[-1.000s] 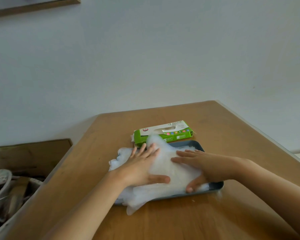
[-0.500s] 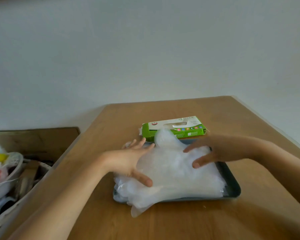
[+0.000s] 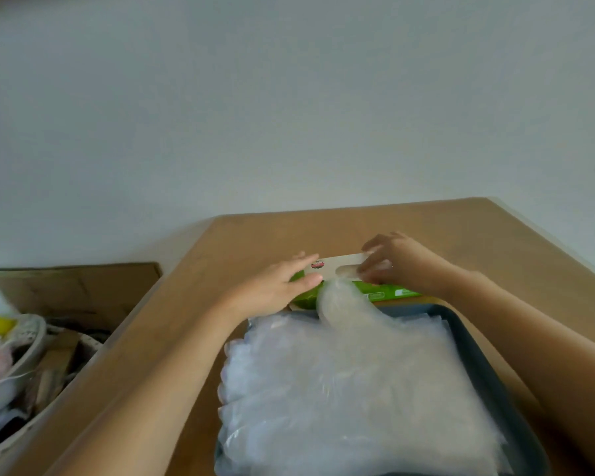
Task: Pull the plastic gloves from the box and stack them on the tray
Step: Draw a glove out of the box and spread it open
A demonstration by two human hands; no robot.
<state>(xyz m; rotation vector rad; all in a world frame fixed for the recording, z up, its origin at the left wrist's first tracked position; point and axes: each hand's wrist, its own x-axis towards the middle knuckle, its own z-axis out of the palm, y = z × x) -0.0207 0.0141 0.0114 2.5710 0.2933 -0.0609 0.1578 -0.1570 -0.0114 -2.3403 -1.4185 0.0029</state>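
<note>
1. Left hand (image 3: 275,286) flat on the left end of the box (image 3: 340,263), fingers straight and close together, thumb on its near side.
2. Right hand (image 3: 404,266) over the box's right half, fingers (image 3: 370,266) bent down at the slot in the top; too blurred to tell about any pinch on a glove.
3. Box green with a white top, lying flat on the table (image 3: 255,235), just behind the far rim of the tray (image 3: 471,341).
4. Gloves (image 3: 340,389) stacked in the tray, spilling past its left rim; one lobe of the top glove raised against the box's front.
5. Left of the table, a carton (image 3: 83,290) and a bin (image 3: 21,355) of clutter.
</note>
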